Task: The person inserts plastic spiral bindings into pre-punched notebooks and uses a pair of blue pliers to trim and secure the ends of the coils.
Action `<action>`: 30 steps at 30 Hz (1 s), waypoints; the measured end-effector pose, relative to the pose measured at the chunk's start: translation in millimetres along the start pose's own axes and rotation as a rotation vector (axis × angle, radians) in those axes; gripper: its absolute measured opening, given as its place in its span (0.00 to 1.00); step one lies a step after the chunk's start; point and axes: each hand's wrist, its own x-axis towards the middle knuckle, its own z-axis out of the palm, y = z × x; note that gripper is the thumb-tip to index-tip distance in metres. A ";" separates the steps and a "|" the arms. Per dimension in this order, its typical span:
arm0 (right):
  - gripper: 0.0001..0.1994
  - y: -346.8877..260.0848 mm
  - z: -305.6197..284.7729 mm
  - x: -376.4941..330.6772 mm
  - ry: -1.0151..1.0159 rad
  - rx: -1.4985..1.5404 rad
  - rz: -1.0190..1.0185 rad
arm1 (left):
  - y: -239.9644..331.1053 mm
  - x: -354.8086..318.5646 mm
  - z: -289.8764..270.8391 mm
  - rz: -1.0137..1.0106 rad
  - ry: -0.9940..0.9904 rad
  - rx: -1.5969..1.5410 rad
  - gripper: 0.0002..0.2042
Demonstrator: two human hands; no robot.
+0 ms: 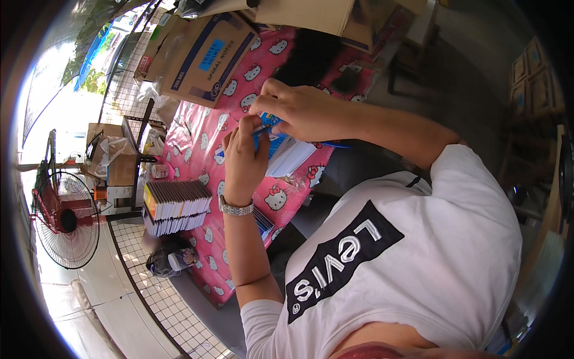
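Both hands meet over a pink table cover (203,140) printed with white cartoon cats. My left hand (244,154), with a metal watch on its wrist, pinches the edge of a thin blue-covered notebook (286,152) that lies on the cover. My right hand (298,110) reaches in from the right and grips the same notebook's upper blue edge from above. The fingers hide most of the cover; its white page edges show below the hands.
A stack of notebooks (177,207) stands on edge at the table's left side. A large cardboard box (200,55) lies at the far end, with more boxes (311,15) behind it. A standing fan (64,220) and wire mesh panels (152,281) are on the left.
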 end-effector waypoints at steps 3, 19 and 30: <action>0.20 -7.2 -9.5 7.1 -0.181 -0.007 0.110 | 5.3 0.6 -4.9 -0.025 -0.047 -0.046 0.15; 0.23 184.5 21.2 -47.9 -0.469 -0.370 0.706 | -2.0 -17.8 9.0 -0.117 0.212 0.331 0.14; 0.21 72.8 -21.6 81.3 -0.782 1.335 0.562 | -8.0 -6.5 2.3 -0.085 0.189 0.162 0.15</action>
